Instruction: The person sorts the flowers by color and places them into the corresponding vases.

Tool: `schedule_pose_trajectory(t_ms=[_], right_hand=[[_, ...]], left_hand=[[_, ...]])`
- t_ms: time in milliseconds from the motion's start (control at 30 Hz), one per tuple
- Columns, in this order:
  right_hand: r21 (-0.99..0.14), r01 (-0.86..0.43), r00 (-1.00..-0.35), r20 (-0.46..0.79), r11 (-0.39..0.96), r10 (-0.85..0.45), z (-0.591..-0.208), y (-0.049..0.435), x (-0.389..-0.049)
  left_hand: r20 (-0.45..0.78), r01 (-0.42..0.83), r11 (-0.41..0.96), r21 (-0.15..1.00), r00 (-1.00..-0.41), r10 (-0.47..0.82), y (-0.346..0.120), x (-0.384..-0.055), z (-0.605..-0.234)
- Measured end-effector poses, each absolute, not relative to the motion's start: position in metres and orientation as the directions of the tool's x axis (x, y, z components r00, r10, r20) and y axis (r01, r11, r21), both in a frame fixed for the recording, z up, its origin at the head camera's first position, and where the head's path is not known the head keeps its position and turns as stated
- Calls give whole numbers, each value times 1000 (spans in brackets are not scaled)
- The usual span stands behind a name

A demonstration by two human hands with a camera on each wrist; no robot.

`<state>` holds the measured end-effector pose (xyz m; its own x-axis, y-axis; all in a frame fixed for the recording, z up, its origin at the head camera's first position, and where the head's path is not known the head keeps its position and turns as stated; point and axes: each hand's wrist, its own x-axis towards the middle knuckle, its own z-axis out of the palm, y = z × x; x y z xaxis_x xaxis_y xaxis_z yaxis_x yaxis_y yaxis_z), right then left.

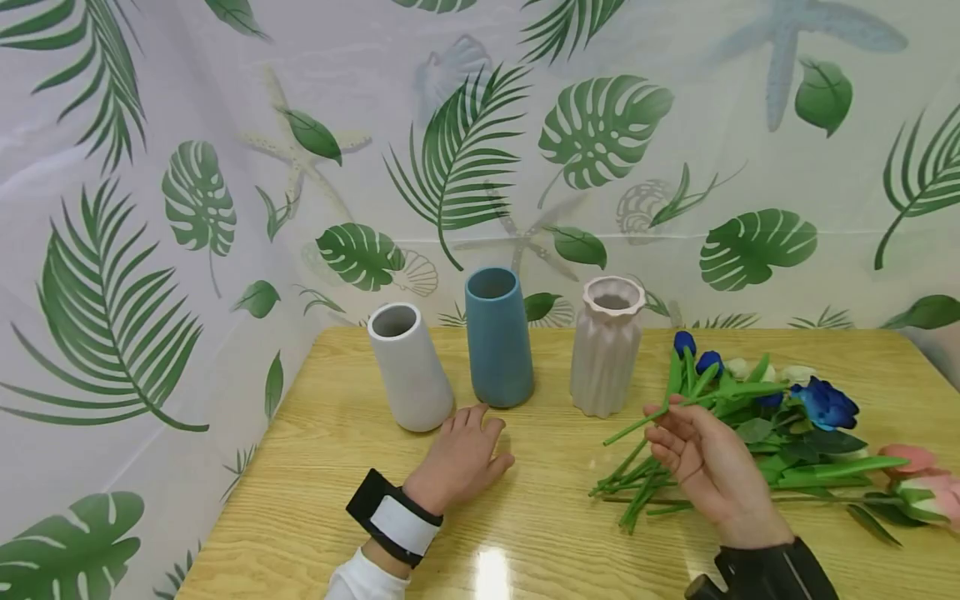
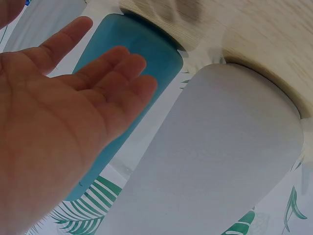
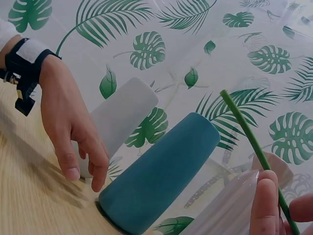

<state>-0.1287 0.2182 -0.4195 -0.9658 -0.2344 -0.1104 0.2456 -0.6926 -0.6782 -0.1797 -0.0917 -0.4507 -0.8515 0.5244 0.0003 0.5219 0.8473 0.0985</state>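
Observation:
My right hand [image 1: 708,471] pinches a thin green flower stem [image 1: 633,429] between thumb and fingers, close to the pale pink fluted vase [image 1: 606,367]. In the right wrist view this stem [image 3: 244,127] points up past the fingertips; its bloom end is lost among the other flowers in the head view. My left hand [image 1: 462,458] hovers over the table with loosely spread fingers, in front of the white vase [image 1: 411,367] and the blue vase [image 1: 499,346]. Its palm and fingers overlap the blue vase [image 2: 142,44] in the left wrist view, and nothing is held.
Artificial flowers lie piled at the right of the wooden table [image 1: 300,517], among them a blue rose [image 1: 827,404], blue buds [image 1: 708,363] and pink roses [image 1: 933,500]. Their cut stems [image 1: 637,492] point left. Behind the vases hangs a leaf-print cloth [image 1: 337,75].

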Motion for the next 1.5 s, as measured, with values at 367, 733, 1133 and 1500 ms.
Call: schedule_pose_trajectory(t_ms=[367,733,1133,1500], right_hand=[[-833,55,-988,35,-550,-152,-413,203,-128],[-982,-72,-995,83,-175,-55,-408,193,-119],[-974,-223,-968,225,28,111,-497,219,-156],[-943,-332,-904,312,-18,292,-507,220,-162]], left_hand=[[3,513,852,104,-857,516,-101,-176,-449],[2,518,848,112,-854,521,-102,-176,-448],[107,432,878,207,-902,419,-99,-181,-449],[133,149,677,721,-988,76,-71,-217,-447]])
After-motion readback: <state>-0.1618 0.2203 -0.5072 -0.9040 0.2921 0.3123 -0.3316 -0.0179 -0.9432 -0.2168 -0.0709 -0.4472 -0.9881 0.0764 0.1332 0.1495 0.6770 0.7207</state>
